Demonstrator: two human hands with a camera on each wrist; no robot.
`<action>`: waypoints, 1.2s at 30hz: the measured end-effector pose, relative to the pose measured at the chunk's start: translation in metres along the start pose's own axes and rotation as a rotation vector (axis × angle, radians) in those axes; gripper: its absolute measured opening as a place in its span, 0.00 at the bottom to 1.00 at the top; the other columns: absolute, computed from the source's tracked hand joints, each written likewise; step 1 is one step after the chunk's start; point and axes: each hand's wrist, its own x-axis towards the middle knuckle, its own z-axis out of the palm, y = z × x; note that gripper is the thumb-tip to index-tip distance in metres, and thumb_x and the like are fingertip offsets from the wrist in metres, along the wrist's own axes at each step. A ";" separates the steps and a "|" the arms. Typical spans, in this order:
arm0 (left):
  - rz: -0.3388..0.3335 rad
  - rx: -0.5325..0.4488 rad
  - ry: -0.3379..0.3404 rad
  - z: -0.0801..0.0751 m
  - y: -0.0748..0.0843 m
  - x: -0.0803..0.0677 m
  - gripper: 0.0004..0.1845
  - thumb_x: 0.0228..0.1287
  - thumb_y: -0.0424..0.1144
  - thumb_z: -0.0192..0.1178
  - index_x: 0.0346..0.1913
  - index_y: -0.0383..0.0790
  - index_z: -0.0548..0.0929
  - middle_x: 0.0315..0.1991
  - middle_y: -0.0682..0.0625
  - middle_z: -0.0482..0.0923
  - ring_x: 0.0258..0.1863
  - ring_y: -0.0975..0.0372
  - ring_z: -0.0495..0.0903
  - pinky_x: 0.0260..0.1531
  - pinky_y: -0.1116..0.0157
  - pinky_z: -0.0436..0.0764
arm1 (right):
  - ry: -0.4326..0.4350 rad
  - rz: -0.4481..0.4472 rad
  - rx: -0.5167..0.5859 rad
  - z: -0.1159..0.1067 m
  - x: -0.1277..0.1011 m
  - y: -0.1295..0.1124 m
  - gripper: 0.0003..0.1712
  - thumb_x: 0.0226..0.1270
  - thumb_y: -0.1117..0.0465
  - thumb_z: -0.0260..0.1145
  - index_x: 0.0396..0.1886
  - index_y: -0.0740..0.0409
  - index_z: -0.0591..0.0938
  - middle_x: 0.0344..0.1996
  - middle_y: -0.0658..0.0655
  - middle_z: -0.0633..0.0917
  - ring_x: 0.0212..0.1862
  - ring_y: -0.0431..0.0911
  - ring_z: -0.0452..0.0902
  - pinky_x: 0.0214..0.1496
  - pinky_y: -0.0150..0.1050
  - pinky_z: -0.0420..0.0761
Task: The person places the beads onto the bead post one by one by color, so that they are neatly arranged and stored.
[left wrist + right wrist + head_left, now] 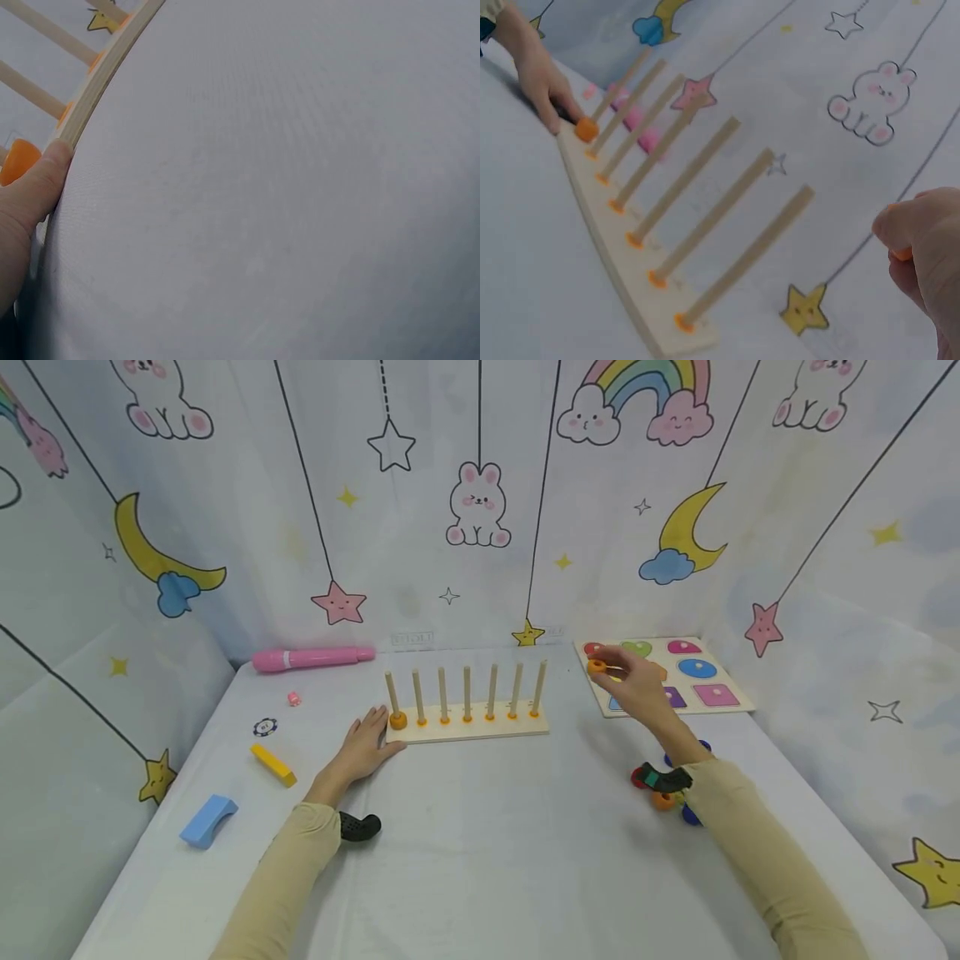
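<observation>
A wooden peg board [468,727] with several upright pegs stands mid-table. One orange bead [398,721] sits at the base of its leftmost peg. My left hand [365,743] rests at the board's left end, thumb along the front edge and fingers beside the end; in the left wrist view the thumb [52,169] touches the board's edge. My right hand [633,681] pinches an orange bead [596,667] between thumb and fingertips, raised to the right of the board. In the right wrist view the curled fingers mostly hide that bead [902,253].
Behind the right hand lies a shape puzzle board [716,681]. Colourful beads [663,801] lie under the right wrist, partly hidden. Along the left are a pink pen-like stick [313,658], a small pink piece [294,698], a round chip [265,727], a yellow block [273,765] and a blue arch block [208,821].
</observation>
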 end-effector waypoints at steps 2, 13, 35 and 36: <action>0.000 0.002 0.004 0.000 -0.001 -0.001 0.42 0.67 0.51 0.56 0.70 0.24 0.52 0.72 0.33 0.47 0.72 0.44 0.42 0.68 0.46 0.37 | -0.016 -0.027 0.034 0.014 0.015 -0.025 0.20 0.62 0.70 0.66 0.54 0.67 0.76 0.49 0.64 0.81 0.53 0.55 0.77 0.56 0.48 0.76; -0.015 0.006 -0.020 -0.002 -0.005 -0.004 0.42 0.67 0.52 0.55 0.70 0.25 0.53 0.72 0.34 0.47 0.72 0.45 0.42 0.69 0.46 0.37 | -0.157 -0.176 0.191 0.091 0.057 -0.112 0.19 0.59 0.78 0.62 0.51 0.76 0.74 0.47 0.70 0.79 0.50 0.59 0.77 0.55 0.48 0.77; -0.007 0.014 0.004 -0.004 -0.004 -0.001 0.42 0.66 0.53 0.56 0.71 0.27 0.54 0.72 0.34 0.50 0.72 0.45 0.43 0.68 0.45 0.39 | -0.428 -0.193 0.164 0.216 0.099 -0.148 0.20 0.59 0.69 0.68 0.51 0.65 0.78 0.46 0.58 0.83 0.48 0.42 0.79 0.49 0.27 0.78; -0.008 0.013 0.005 -0.004 -0.004 -0.001 0.42 0.66 0.53 0.56 0.71 0.27 0.54 0.72 0.35 0.50 0.72 0.46 0.43 0.69 0.46 0.39 | -0.440 -0.203 0.150 0.219 0.100 -0.150 0.19 0.59 0.70 0.68 0.51 0.65 0.78 0.46 0.57 0.83 0.48 0.42 0.79 0.49 0.28 0.78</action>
